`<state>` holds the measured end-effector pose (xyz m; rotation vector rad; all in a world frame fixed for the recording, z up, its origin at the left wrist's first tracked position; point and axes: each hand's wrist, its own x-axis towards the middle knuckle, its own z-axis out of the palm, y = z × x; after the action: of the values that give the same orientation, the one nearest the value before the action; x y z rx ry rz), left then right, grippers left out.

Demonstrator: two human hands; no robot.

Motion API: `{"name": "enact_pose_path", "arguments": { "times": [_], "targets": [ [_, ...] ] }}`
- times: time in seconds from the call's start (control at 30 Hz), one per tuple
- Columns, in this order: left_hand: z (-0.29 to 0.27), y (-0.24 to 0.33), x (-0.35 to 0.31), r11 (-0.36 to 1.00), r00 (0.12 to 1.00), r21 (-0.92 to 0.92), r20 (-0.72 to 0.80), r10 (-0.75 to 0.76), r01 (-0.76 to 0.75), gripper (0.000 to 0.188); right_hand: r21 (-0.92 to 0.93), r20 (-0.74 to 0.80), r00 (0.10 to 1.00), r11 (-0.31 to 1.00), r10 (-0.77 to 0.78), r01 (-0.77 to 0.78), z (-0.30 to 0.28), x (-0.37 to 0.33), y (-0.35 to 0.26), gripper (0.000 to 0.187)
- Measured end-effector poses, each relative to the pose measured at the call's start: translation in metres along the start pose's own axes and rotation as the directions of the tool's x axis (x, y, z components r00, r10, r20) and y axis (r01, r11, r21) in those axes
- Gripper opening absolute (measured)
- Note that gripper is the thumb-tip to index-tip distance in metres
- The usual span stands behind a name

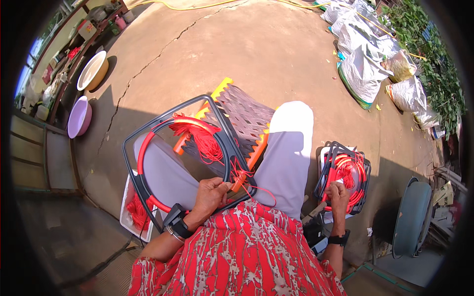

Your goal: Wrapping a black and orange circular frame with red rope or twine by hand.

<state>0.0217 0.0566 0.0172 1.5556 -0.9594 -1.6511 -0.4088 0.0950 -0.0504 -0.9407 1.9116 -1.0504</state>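
Pinching red cord (pixel 265 190), left hand (pixel 212 196) fingers closed; black frame (pixel 226 147) across lap (pixel 279 163), presumably for steadiness. Right hand (pixel 338 196) over stacked frames' (pixel 366 170) near edge, fingers' grip unclear.

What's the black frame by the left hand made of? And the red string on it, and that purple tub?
Black frame: plastic or coated metal, I can't tell; its bars look smooth.
Red string: probably synthetic cord; its thin strands are bright and evenly coloured.
Purple tub: likely plastic; smooth, one colour throughout.
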Motion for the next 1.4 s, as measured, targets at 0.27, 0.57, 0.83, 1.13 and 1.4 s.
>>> {"name": "enact_pose_path", "arguments": {
  "times": [0.27, 0.57, 0.83, 1.13, 1.4],
  "targets": [
    [0.002, -0.012, 0.018, 0.998, 0.999, 0.048, 0.038, 0.029, -0.031, 0.030, 0.004, 0.406, 0.863, 0.945, -0.300, 0.326, 0.130, -0.038, -0.216, 0.017],
    [0.018, -0.013, 0.034, 0.958, 0.998, 0.279, -0.002, -0.060, 0.058, 0.031, 0.077, 0.590, 0.298, 0.420, -0.750, 0.904, 0.327, -0.015, -0.206, 0.035],
    [0.022, -0.019, 0.042, 0.949, 0.998, 0.312, -0.047, -0.033, 0.046, 0.027, -0.237, 0.564, 0.390, 0.309, -0.728, 0.921, 0.393, -0.013, -0.193, 0.048],
    [0.011, -0.026, 0.050, 0.972, 0.993, 0.214, -0.088, -0.083, 0.100, 0.025, 0.669, 0.665, 0.589, 0.717, -0.459, -0.196, 0.236, -0.012, -0.296, 0.022],
    [0.000, -0.002, 0.054, 0.995, 0.991, -0.008, -0.082, -0.105, 0.104, 0.018, 0.949, 0.301, 0.680, 0.283, -0.669, -0.141, 0.020, 0.003, -0.281, 0.027]
  ]
}}
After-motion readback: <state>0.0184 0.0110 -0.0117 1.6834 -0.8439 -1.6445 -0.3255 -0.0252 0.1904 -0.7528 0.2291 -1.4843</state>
